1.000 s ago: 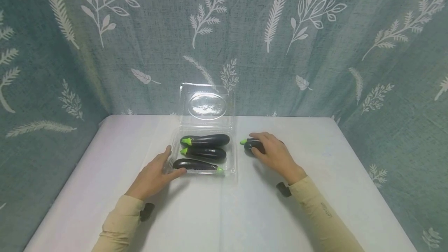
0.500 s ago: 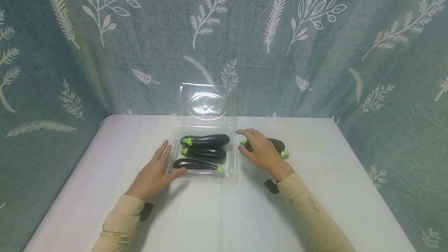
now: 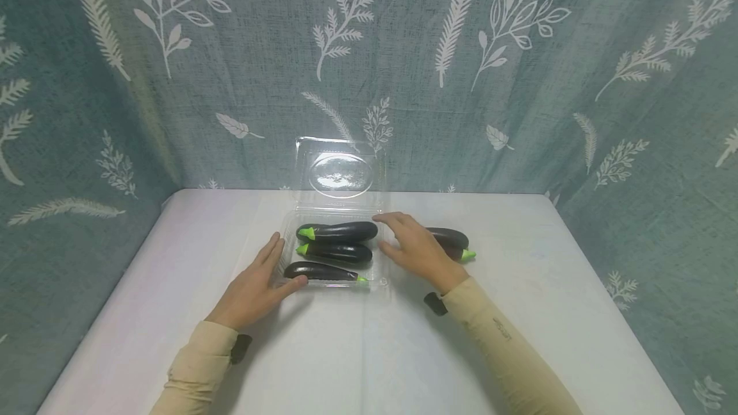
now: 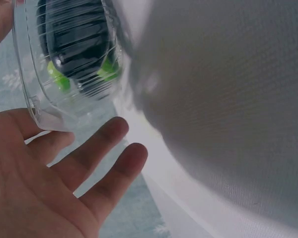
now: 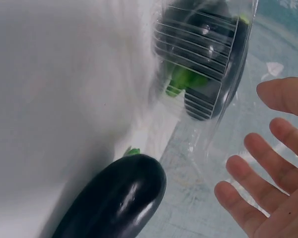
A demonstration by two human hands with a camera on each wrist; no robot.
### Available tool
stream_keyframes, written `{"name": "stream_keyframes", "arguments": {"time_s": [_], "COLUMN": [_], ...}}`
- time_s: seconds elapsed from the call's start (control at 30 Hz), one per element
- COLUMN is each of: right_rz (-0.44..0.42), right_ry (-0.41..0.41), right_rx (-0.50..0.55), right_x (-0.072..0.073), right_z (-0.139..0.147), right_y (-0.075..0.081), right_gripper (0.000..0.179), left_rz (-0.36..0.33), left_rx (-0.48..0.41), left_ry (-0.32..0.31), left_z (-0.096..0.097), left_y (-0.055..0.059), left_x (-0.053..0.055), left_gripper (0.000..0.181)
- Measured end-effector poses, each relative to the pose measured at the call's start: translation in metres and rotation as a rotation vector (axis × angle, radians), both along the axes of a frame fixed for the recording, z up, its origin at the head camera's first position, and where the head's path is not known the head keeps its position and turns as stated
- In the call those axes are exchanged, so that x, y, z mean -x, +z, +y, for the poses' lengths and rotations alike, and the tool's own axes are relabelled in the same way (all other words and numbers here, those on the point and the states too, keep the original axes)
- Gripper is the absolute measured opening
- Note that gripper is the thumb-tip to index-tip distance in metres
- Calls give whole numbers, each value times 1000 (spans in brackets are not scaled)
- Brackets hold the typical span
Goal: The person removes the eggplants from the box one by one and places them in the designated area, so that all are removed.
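A clear plastic clamshell box (image 3: 379, 274) holds several dark eggplants (image 3: 346, 231) with green stems. My left hand (image 3: 250, 290) rests at the box's left front corner, its thumb by the front rim. In the left wrist view, the fingers of the left hand (image 4: 35, 178) are spread beside the ribbed wall. My right hand (image 3: 423, 252) hovers at the box's right side with nothing in it. Under and behind it, loose eggplants (image 3: 454, 237) lie on the table, partly hidden. The right wrist view shows the right hand (image 5: 275, 193) with fingers apart, beyond an eggplant (image 5: 116, 198).
The box's lid (image 3: 341, 175) stands raised at the back, near the green leaf-patterned curtain (image 3: 277, 69). A white cloth (image 3: 357, 351) covers the table. Curtain also hangs at both sides.
My right hand has moved left from the loose eggplants to the box's right edge, uncovering part of them. The left hand and the eggplants in the box look unmoved.
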State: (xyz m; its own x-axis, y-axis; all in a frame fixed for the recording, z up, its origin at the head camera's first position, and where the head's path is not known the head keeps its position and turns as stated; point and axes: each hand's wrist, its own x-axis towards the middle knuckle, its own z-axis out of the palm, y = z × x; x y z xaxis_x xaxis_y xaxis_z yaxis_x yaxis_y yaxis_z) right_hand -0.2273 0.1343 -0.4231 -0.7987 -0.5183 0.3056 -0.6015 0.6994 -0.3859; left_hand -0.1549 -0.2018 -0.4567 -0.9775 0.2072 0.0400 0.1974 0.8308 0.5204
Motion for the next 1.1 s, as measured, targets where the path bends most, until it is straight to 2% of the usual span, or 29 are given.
{"name": "stream_keyframes", "arguments": {"time_s": [0.17, 0.53, 0.77, 1.1], "right_rz": [14, 122, 84, 13], "right_ry": [41, 183, 210, 208], "right_rx": [-9, -128, -139, -197], "right_x": [3, 20, 28, 31], "right_z": [-8, -20, -30, -40], "right_y": [-1, -3, 1, 5], "right_gripper": [51, 54, 52, 53], "left_rz": [1, -8, -15, -23], "left_rx": [7, 8, 10, 13], "left_ry": [-5, -6, 2, 7], "left_z": [1, 2, 0, 0], "left_y": [-1, 1, 1, 2], "left_x": [0, 0, -1, -1], "left_gripper": [105, 105, 106, 106]}}
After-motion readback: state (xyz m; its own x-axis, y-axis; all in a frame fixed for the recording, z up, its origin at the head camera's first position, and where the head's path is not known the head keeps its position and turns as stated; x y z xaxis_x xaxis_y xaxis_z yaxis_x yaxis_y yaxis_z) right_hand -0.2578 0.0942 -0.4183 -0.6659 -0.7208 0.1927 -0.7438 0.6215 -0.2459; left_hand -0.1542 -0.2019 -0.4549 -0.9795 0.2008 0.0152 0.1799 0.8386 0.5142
